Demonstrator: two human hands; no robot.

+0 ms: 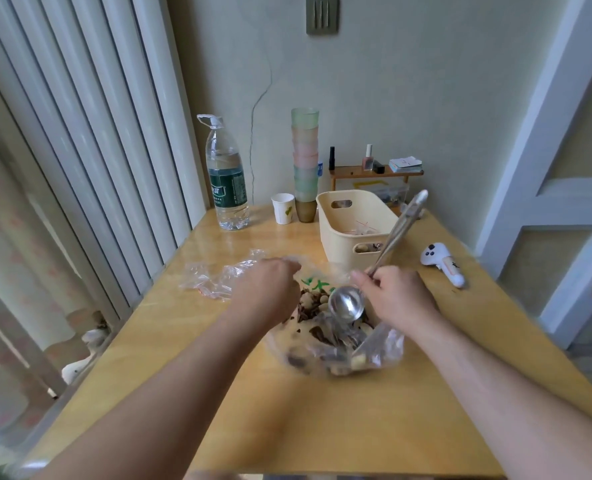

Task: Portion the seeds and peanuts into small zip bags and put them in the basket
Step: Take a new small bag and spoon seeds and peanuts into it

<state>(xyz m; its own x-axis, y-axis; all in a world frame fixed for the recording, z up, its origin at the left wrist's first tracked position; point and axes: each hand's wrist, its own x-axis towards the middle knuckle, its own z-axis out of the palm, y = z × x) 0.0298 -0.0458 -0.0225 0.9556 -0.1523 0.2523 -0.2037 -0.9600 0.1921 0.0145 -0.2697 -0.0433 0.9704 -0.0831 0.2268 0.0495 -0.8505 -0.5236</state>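
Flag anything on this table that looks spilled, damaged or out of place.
Nothing looks spilled. The seeds and peanuts stay inside the big clear bag. The one oddity is a white handheld controller lying on the table right of the basket, unrelated to food.

Head-height view down onto table [322, 410]
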